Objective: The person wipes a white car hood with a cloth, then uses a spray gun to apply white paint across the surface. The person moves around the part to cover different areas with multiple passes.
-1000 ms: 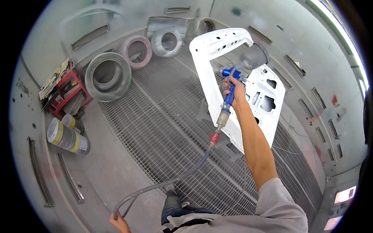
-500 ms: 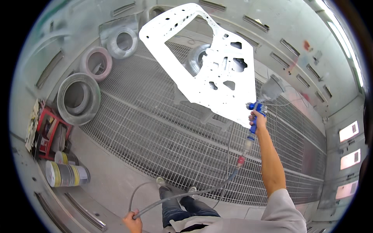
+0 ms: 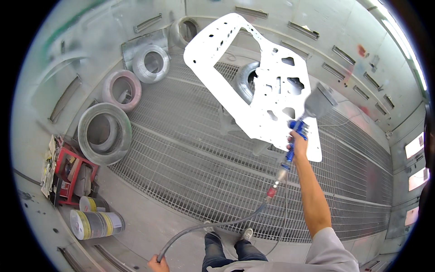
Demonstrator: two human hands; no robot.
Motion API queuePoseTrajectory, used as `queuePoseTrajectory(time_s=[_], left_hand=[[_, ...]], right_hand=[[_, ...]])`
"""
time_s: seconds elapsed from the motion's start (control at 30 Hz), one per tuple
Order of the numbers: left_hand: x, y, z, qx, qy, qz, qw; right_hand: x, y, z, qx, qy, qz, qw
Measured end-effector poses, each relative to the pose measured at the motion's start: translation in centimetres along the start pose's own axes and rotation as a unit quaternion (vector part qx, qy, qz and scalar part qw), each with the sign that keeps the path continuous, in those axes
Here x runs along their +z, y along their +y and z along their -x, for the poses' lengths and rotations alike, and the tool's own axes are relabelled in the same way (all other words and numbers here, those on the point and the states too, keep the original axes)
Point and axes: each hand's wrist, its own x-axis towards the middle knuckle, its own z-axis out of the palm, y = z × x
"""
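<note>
R hand [image 3: 298, 144] is wrapped firmly round the grip of the blue gun [image 3: 290, 155], fingers curled on its L side; can't tell if the trigger's pulled. Grey cup [image 3: 318, 102] sits atop the gun, tilted to the R. Hose [image 3: 213, 225] runs from the red coupling [image 3: 272, 192] at the gun's bottom down to L hand [image 3: 158, 264], which is curled round it nr the lower edge; partly cut off, so can't tell how tight.

White door [image 3: 267, 99] is ahead, centre to R of centre, tilted, w/ window gap & several cutouts, up on a grey stand [image 3: 229, 122] over the grating [image 3: 181, 163]. Gun & cup overlap the door's lower R part in view; can't tell the gap btwn them.

Dark tyre [image 3: 244, 84] shows thru the window gap. Four more lean along the far L wall, incl. a pink tyre [image 3: 108, 88] & a big grey tyre [image 3: 85, 136]. Red cart [image 3: 68, 192] w/ papers is nr the big one; two cans [image 3: 97, 225] lie just below it.
</note>
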Motion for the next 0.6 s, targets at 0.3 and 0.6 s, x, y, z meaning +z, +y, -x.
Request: queuePoseTrajectory(time_s=[0.3, 0.6], left_hand=[[-4.1, -6.8, 1.6, 0.003, 0.187, -0.074, 0.979], [-3.7, -3.2, 3.8, -0.119, 0.031, -0.052, 0.991]], right_hand=[[21.8, -6.3, 6.4, 0.006, -0.321, -0.155, 0.934], [12.0, 1.0, 2.2, 0.069, -0.225, -0.065, 0.970]])
